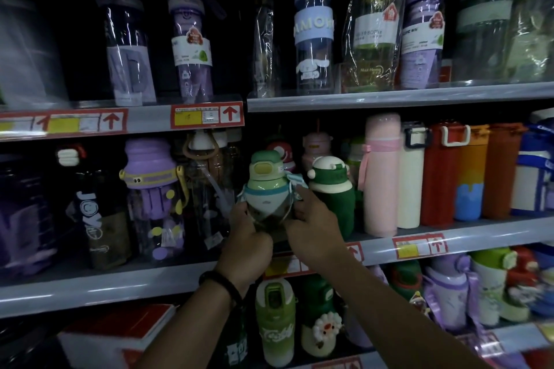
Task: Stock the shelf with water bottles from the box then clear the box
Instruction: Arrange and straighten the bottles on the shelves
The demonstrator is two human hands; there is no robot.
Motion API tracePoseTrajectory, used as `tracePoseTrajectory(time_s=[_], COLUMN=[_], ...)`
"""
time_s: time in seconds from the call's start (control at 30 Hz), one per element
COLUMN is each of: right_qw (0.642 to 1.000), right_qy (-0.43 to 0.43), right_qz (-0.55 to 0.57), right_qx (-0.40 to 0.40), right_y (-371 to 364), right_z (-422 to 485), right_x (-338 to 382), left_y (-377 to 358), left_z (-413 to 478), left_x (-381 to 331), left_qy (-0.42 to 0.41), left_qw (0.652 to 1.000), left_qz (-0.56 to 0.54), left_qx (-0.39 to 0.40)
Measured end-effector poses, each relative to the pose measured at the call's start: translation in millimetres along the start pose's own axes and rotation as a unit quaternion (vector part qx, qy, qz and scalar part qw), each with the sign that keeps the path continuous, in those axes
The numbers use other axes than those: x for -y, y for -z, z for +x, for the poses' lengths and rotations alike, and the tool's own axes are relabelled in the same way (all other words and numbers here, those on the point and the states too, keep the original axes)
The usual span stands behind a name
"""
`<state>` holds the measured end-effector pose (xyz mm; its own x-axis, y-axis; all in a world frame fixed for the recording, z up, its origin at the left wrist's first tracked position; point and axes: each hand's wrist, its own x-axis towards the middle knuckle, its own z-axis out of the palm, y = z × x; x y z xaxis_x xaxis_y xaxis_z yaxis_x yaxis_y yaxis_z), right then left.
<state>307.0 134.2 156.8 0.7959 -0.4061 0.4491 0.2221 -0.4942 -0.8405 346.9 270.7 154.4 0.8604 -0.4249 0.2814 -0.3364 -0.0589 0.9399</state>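
A small green-lidded water bottle (265, 189) with a pale body and a strap stands at the front of the middle shelf (120, 284). My left hand (245, 246) grips its lower body from the left. From the right, my right hand (311, 228) holds the same bottle, fingers curled round its side and strap. Just to its right stands a dark green bottle (332, 192) with a white cap. The box is out of sight.
Shelves above and below are packed with bottles: purple ones (192, 39) on top, a pink flask (382, 174) and orange-red flasks (443, 174) to the right, a green bottle (274, 320) below. A red and white carton (120, 335) lies at lower left.
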Motion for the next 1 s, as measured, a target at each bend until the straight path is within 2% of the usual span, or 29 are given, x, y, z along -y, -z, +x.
tracePoseTrajectory(time_s=[0.23, 0.4, 0.73, 0.9, 1.0], right_qw=[0.998, 0.997, 0.989, 0.992, 1.000], right_qy=[-0.042, -0.038, -0.032, -0.045, -0.010], right_qz=[0.019, 0.045, 0.106, 0.093, 0.002], right_qx=[0.046, 0.058, 0.094, 0.075, -0.008], right_y=[1.9, 5.2, -0.3, 12.6, 28.7], right_z=[3.7, 5.4, 4.4, -0.4, -8.6], right_x=[-7.2, -9.1, -6.5, 0.3, 3.3], left_y=[1.5, 1.0, 1.1, -3.9, -16.2], left_z=[-6.4, -9.3, -11.9, -11.7, -18.1], left_x=[4.8, 5.5, 8.5, 9.2, 9.8], left_qy=[-0.016, -0.038, -0.063, -0.060, -0.085], left_qw=[0.999, 0.999, 0.997, 0.997, 0.992], left_qz=[0.025, 0.022, 0.023, 0.011, 0.036], left_qx=[-0.025, -0.002, -0.023, -0.047, -0.088])
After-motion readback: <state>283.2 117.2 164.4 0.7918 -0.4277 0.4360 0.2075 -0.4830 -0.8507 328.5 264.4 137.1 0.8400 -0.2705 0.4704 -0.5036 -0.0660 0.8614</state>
